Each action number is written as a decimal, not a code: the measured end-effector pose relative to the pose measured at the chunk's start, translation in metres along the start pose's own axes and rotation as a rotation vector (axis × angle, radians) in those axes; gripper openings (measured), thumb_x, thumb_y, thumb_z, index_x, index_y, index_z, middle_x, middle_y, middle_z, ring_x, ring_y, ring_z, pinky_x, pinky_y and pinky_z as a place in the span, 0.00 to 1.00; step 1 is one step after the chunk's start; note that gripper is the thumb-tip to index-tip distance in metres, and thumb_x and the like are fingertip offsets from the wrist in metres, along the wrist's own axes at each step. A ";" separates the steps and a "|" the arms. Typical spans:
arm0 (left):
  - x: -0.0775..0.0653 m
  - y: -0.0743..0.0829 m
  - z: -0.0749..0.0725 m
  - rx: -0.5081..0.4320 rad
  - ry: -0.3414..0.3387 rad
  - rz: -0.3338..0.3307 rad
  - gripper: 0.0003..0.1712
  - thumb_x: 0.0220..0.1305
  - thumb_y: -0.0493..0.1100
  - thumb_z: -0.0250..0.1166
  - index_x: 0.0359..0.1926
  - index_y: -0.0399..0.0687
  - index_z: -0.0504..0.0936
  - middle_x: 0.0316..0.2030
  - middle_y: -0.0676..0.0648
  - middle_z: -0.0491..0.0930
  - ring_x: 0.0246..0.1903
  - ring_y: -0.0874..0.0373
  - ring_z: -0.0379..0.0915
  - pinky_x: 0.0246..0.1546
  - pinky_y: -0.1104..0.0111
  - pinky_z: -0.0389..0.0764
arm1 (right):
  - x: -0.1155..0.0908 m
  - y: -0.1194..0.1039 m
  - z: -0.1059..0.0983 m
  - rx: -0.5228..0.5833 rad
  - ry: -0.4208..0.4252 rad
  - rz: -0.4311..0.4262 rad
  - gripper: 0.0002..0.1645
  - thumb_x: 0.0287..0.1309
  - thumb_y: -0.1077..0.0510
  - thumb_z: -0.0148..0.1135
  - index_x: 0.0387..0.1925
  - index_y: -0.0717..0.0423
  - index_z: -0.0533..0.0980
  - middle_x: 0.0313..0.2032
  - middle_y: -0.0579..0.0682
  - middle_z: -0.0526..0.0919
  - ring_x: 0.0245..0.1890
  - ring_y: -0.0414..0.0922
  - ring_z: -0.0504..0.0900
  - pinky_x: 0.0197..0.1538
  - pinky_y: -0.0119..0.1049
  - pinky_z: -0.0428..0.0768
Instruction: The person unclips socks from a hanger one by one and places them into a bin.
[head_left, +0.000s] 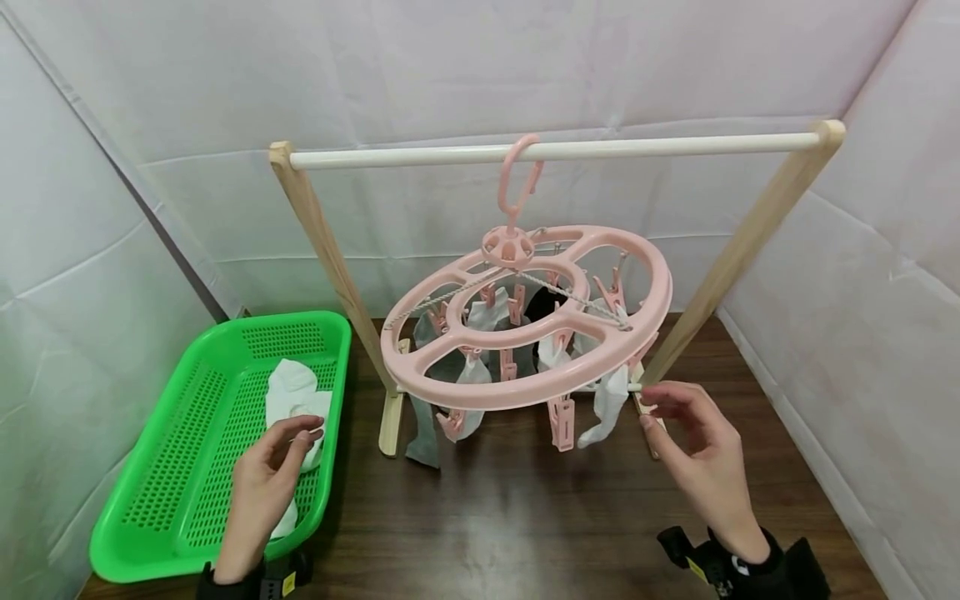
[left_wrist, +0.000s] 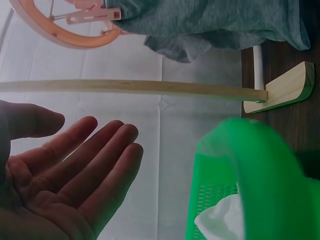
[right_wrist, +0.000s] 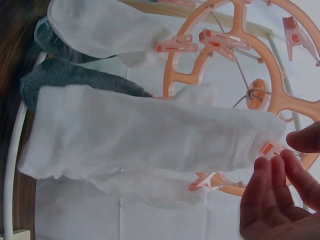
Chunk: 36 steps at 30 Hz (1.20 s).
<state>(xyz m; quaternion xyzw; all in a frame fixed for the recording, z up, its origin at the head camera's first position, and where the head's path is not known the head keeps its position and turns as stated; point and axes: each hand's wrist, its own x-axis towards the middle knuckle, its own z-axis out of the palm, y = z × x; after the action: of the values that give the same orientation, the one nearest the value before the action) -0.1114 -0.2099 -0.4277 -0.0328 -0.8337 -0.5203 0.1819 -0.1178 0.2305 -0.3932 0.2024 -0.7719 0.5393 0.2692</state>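
Note:
A pink oval clip hanger (head_left: 517, 396) hangs by its hook from a white rod, tilted, with white and grey socks clipped beneath it. At its right edge is my right hand (head_left: 701, 458), thumb and fingers parted and bent. In the right wrist view, its fingertips are right at a pink clip (right_wrist: 270, 149) that grips the top of a long white sock (right_wrist: 150, 132). My left hand (head_left: 262, 483) is above the right side of a green basket (head_left: 108, 533), near the white socks (head_left: 288, 387) inside. Its fingers are relaxed and hold nothing in the left wrist view.
The white rod (head_left: 405, 157) rests on two wooden legs (head_left: 322, 250) standing on a dark wood table (head_left: 495, 533). Pale cloth walls (head_left: 885, 292) enclose the back and both sides. A grey sock (head_left: 424, 437) dangles low by the left foot of the rack.

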 end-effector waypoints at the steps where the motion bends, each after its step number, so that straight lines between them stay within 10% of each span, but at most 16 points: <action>1: -0.001 0.000 0.001 0.000 -0.009 0.002 0.12 0.72 0.33 0.54 0.50 0.33 0.80 0.47 0.36 0.80 0.43 0.72 0.77 0.42 0.79 0.76 | 0.001 0.000 -0.001 -0.026 -0.003 -0.002 0.25 0.47 0.86 0.59 0.48 0.72 0.75 0.44 0.60 0.77 0.45 0.42 0.76 0.50 0.29 0.74; 8: -0.007 0.003 0.009 -0.028 -0.019 0.036 0.11 0.71 0.31 0.54 0.48 0.33 0.81 0.44 0.38 0.82 0.40 0.65 0.80 0.39 0.74 0.79 | 0.013 -0.001 -0.007 -0.123 -0.019 -0.039 0.28 0.45 0.84 0.63 0.50 0.69 0.75 0.46 0.54 0.78 0.51 0.38 0.74 0.53 0.27 0.68; 24: -0.033 0.009 0.042 -0.176 -0.054 0.058 0.09 0.69 0.28 0.56 0.42 0.35 0.82 0.38 0.42 0.84 0.35 0.61 0.82 0.38 0.70 0.81 | 0.061 -0.004 -0.030 0.062 -0.223 -0.038 0.32 0.50 0.84 0.58 0.58 0.70 0.68 0.53 0.49 0.74 0.56 0.42 0.72 0.59 0.29 0.67; 36: -0.040 0.005 0.051 -0.209 -0.068 0.028 0.09 0.67 0.25 0.56 0.38 0.37 0.81 0.33 0.44 0.84 0.33 0.61 0.82 0.35 0.70 0.81 | 0.094 0.005 -0.041 -0.003 -0.570 -0.107 0.45 0.50 0.80 0.63 0.69 0.62 0.61 0.67 0.49 0.66 0.69 0.43 0.59 0.63 0.26 0.61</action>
<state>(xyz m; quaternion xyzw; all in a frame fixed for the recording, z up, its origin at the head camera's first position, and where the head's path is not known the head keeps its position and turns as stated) -0.0863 -0.1572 -0.4566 -0.0811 -0.7800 -0.6005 0.1563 -0.1858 0.2686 -0.3260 0.3859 -0.8053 0.4447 0.0698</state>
